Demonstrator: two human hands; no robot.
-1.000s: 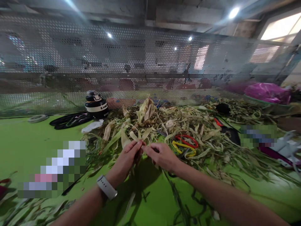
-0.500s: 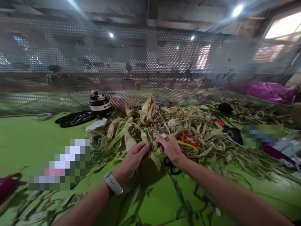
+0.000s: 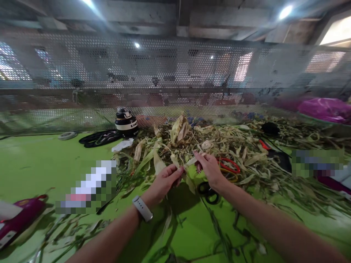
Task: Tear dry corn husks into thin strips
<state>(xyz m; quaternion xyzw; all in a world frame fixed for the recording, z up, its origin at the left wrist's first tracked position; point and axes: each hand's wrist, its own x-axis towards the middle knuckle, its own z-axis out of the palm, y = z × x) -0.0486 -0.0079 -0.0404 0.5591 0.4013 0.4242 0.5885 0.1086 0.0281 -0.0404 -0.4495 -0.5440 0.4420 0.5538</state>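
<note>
My left hand [image 3: 166, 179] and my right hand [image 3: 208, 166] are both pinched on a pale strip of corn husk [image 3: 190, 162] stretched between them, just above the green table [image 3: 41, 164]. A grey watch band sits on my left wrist. Behind my hands lies a big pile of dried corn husks [image 3: 219, 146]. Black-handled scissors [image 3: 208, 191] lie on the table under my right wrist. Red and yellow scissor handles [image 3: 229, 166] rest in the husks just right of my right hand.
A black and white bottle [image 3: 125, 122] and a black strap [image 3: 98, 138] lie at the back left, before a perforated metal screen [image 3: 164, 84]. A roll of tape [image 3: 67, 135] sits further left. A magenta object [image 3: 20, 219] is at the near left, pink bags [image 3: 325, 109] at far right.
My hands have drawn apart and my right hand has lifted away, pulling the husk strip out between them. The view has shifted to the left.
</note>
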